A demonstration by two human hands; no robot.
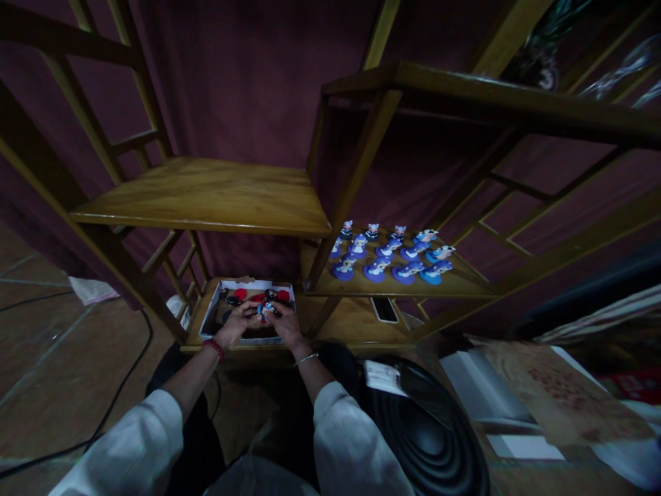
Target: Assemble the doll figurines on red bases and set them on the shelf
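Both my hands meet over an open white cardboard box on the low shelf. My left hand and my right hand are closed around a small blue, white and red figurine, one from each side. Red and black small pieces lie inside the box behind my fingers; their kind is too small to make out. On the shelf to the right stand several purple-and-blue figurines in rows, with a few dark figurines with pale heads at the back.
A wooden shelf board juts out above the box. A phone lies on the low shelf to the right. Beside my right leg is a round black ridged object with a white packet on top. A dark cable crosses the floor at left.
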